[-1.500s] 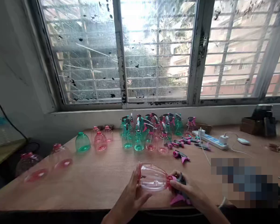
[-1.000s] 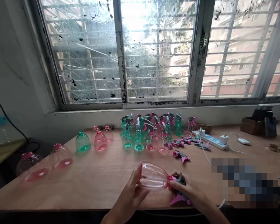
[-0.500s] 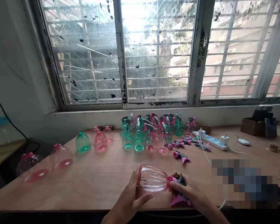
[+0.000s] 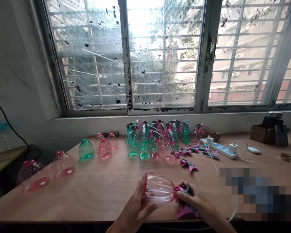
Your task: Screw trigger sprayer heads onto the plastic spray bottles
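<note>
A clear pink spray bottle (image 4: 159, 187) lies on its side in the air above the near table edge, its base to the left. My left hand (image 4: 140, 202) cups that base, fingers behind it and thumb stretched out below. At the neck, my right hand (image 4: 192, 197) is closed around the pink collar of a spray head (image 4: 188, 210), which is black and pink and sits against the bottle's mouth. Whether the collar is fully screwed on cannot be seen. Beyond the hands lies a loose pink and black spray head (image 4: 189, 165).
Several spray bottles with heads (image 4: 145, 147) stand beneath the window. Headless bottles, pink and one green (image 4: 86, 150), stand to the left. More loose spray heads (image 4: 184, 151) lie beside a white power strip (image 4: 220, 148) with cables. A blurred patch (image 4: 257, 194) covers the right front.
Both hands keep their hold on the bottle and the spray head. The whole view has shifted slightly; otherwise little differs.
</note>
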Action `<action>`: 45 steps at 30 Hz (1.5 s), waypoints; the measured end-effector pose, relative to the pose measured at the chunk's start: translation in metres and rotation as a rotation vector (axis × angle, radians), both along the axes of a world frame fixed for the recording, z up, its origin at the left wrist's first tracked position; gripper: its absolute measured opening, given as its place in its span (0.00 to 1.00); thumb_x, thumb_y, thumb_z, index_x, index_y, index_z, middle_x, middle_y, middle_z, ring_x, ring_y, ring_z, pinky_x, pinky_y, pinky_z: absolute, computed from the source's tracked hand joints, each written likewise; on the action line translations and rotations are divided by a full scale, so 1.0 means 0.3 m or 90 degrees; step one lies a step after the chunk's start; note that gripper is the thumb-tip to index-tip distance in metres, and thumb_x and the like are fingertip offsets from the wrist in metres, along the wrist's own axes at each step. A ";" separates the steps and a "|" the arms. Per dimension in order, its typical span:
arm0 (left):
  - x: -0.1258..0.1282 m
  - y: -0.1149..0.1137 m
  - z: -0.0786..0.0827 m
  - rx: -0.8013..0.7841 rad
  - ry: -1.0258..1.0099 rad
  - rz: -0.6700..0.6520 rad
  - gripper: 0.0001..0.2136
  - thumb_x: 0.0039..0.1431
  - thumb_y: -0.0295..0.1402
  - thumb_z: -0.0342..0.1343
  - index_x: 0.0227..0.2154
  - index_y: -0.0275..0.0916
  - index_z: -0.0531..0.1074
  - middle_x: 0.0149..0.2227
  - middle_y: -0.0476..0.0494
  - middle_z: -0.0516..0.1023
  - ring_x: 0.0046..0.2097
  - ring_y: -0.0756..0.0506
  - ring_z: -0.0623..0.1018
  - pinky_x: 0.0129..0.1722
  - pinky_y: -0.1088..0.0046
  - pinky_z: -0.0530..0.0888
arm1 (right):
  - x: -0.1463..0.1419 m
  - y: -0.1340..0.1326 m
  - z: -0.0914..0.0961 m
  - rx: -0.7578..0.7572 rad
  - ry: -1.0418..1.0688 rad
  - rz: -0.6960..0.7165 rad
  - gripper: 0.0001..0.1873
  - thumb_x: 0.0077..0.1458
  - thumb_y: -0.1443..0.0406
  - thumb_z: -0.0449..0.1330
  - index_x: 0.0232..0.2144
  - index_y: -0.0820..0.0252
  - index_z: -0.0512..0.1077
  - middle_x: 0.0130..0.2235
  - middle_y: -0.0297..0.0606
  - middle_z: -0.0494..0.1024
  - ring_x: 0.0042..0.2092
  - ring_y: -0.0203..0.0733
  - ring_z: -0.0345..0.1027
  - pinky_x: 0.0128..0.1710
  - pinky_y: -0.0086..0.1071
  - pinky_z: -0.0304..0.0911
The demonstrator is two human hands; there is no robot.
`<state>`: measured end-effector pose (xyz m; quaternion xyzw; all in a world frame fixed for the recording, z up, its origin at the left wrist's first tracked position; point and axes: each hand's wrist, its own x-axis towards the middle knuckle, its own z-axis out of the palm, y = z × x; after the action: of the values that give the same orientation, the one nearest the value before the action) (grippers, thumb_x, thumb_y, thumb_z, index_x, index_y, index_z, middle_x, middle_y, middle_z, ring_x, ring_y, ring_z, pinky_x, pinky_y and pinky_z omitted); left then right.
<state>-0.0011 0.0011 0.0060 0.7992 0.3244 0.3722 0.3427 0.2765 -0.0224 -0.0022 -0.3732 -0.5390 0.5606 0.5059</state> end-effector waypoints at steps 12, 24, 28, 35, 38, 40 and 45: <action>0.004 0.017 -0.026 -0.002 0.006 0.012 0.43 0.63 0.37 0.61 0.72 0.48 0.39 0.73 0.38 0.50 0.72 0.33 0.55 0.70 0.52 0.54 | -0.004 -0.013 0.021 0.000 -0.001 -0.003 0.21 0.51 0.50 0.71 0.33 0.59 0.71 0.28 0.33 0.80 0.28 0.37 0.70 0.30 0.29 0.62; 0.000 0.006 -0.010 -0.004 0.020 0.000 0.47 0.61 0.40 0.63 0.72 0.50 0.35 0.73 0.38 0.52 0.71 0.33 0.58 0.70 0.52 0.56 | -0.005 -0.014 0.028 -0.005 -0.003 0.004 0.21 0.51 0.50 0.71 0.33 0.59 0.71 0.28 0.33 0.79 0.28 0.38 0.71 0.31 0.30 0.63; -0.002 0.005 -0.007 -0.023 0.027 -0.006 0.47 0.62 0.43 0.62 0.73 0.44 0.35 0.74 0.34 0.49 0.73 0.32 0.53 0.71 0.52 0.52 | -0.006 -0.016 0.032 -0.004 -0.009 -0.003 0.21 0.51 0.49 0.71 0.33 0.59 0.71 0.28 0.33 0.79 0.28 0.38 0.70 0.30 0.30 0.63; -0.004 0.011 -0.022 -0.019 0.007 0.006 0.46 0.61 0.41 0.63 0.73 0.46 0.38 0.72 0.35 0.55 0.70 0.30 0.59 0.70 0.50 0.56 | -0.009 -0.018 0.033 -0.014 -0.001 -0.006 0.22 0.50 0.49 0.71 0.33 0.58 0.70 0.28 0.33 0.79 0.28 0.39 0.71 0.31 0.31 0.63; -0.002 0.015 -0.030 -0.023 -0.006 0.002 0.46 0.61 0.39 0.63 0.72 0.48 0.37 0.71 0.35 0.56 0.67 0.31 0.65 0.67 0.53 0.61 | -0.010 -0.015 0.026 -0.014 0.000 -0.009 0.23 0.49 0.49 0.71 0.33 0.58 0.71 0.28 0.33 0.79 0.28 0.38 0.71 0.31 0.31 0.64; 0.000 0.017 -0.033 -0.026 -0.008 -0.003 0.46 0.62 0.38 0.62 0.72 0.49 0.36 0.71 0.37 0.55 0.66 0.33 0.66 0.67 0.54 0.63 | -0.009 -0.013 0.021 -0.014 -0.001 -0.008 0.23 0.49 0.49 0.72 0.33 0.59 0.71 0.28 0.33 0.79 0.28 0.38 0.71 0.30 0.30 0.63; 0.004 0.009 -0.018 -0.021 0.001 -0.005 0.48 0.61 0.40 0.63 0.72 0.51 0.33 0.71 0.39 0.56 0.68 0.33 0.64 0.68 0.51 0.60 | -0.006 -0.007 0.015 -0.008 0.002 -0.002 0.23 0.50 0.49 0.71 0.33 0.59 0.71 0.28 0.33 0.79 0.28 0.37 0.71 0.30 0.30 0.63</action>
<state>0.0000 0.0036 0.0006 0.7950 0.3281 0.3646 0.3569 0.2747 -0.0245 0.0022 -0.3763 -0.5342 0.5634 0.5056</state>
